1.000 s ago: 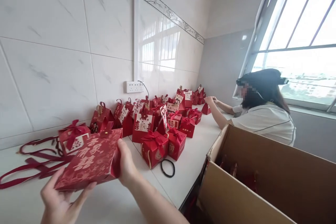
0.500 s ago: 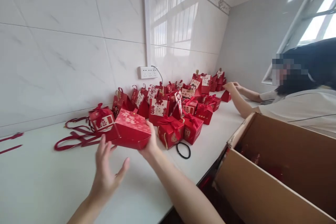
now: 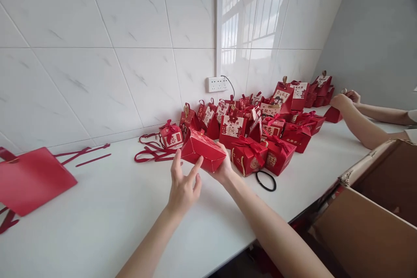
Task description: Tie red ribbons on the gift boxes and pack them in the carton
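Note:
A red gift box (image 3: 205,153) with a pink floral panel is tilted above the white table, its plain side towards me. My right hand (image 3: 224,166) grips it by its right end, most of the fingers hidden behind it. My left hand (image 3: 185,186) is at its near left side, fingers apart; the fingertips reach the box's edge, and whether they touch is unclear. Behind it stands a smaller red box with a bow (image 3: 171,135). To the right of my right hand are two ribbon-tied red boxes (image 3: 249,156).
More red gift boxes (image 3: 233,128) crowd along the tiled wall. Red ribbons (image 3: 153,154) lie left of them, and a red bag-shaped piece (image 3: 35,178) is at far left. A black ring-shaped band (image 3: 266,181), an open cardboard box (image 3: 368,226) and another person's hands (image 3: 345,100) are at right.
The view has swung left, bringing the red bag-shaped piece into sight. My left hand has moved closer to the gift box and the box has turned in my right hand.

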